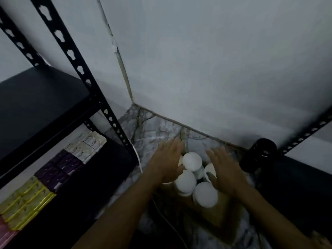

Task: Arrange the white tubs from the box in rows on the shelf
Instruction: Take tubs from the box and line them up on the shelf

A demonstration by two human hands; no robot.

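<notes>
White tubs (192, 161) sat clustered in the box (212, 218) on the marble floor (152, 133), between your hands. Your left hand (168, 159) and right hand (223, 169) flanked the cluster with fingers straight and slightly apart, gripping nothing. No tub stood on any shelf in view, so the arranging appeared not yet begun. The upper black shelf (36, 97) on the left rack lay bare; soap packs (86, 146) occupied the level below. A black post (100, 97) stood between box and shelf. A dark jar (260, 153) stood nearby.
</notes>
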